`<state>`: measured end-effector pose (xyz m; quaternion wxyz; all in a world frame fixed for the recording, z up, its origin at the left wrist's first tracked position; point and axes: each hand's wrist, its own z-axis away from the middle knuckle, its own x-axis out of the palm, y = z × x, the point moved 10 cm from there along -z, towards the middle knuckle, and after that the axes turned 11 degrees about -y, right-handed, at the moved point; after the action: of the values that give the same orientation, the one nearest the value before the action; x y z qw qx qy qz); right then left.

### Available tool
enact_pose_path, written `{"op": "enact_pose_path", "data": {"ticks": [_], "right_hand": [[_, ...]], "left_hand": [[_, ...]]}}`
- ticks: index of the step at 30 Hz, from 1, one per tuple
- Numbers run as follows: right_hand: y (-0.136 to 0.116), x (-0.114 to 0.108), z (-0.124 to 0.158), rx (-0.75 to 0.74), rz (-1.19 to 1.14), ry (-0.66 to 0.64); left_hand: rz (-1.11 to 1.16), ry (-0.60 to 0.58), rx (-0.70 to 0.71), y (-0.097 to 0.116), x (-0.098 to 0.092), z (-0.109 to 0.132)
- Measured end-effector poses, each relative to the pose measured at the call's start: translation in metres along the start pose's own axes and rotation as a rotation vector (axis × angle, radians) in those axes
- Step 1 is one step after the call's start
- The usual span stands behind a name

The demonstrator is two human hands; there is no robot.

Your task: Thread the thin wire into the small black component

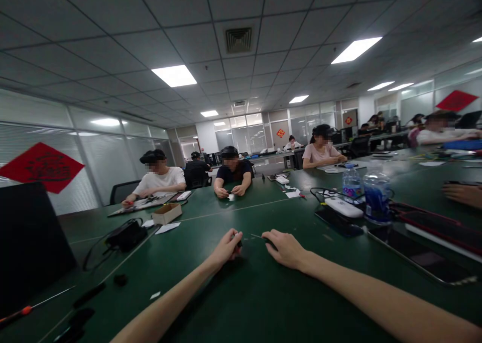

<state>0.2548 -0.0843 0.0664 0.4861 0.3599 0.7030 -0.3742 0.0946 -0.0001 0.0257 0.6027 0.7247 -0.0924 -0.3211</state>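
Note:
Over the green table (226, 303), near the middle of the view, my left hand (227, 247) is closed on a small dark object (239, 242), only partly visible between the fingers. Just right of it, my right hand (284, 247) is closed round the dark end of a thin metal tool (256, 236), which looks like a screwdriver. Its shaft points left toward the small object, with a gap between them. The hands are apart, and most of the tool's handle is hidden under my right fingers.
At right are a phone (419, 252), a white device (343, 207), a dark phone (339, 222) and bottles (376, 195). To the left stand an open cardboard box (166, 214), a black pouch (126, 235), a screwdriver (26, 310) and a dark screen (33, 232). People sit across the table.

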Motion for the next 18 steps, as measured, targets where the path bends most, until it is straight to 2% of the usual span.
{"op": "enact_pose_path", "data": {"ticks": [4,9,12,18], "right_hand": [[-0.003,0.002,-0.002,0.011,0.046,-0.009],[-0.02,0.009,-0.017,-0.029,0.093,0.005],[-0.029,0.015,-0.029,-0.053,0.109,-0.03],[-0.02,0.016,-0.033,0.036,0.114,-0.024]], "left_hand": [[0.157,-0.003,0.03,-0.009,0.005,0.001],[0.244,0.006,0.15,0.002,-0.001,0.005],[0.241,0.012,0.165,0.004,-0.003,0.007],[0.25,0.0,0.136,0.0,-0.003,0.008]]}}
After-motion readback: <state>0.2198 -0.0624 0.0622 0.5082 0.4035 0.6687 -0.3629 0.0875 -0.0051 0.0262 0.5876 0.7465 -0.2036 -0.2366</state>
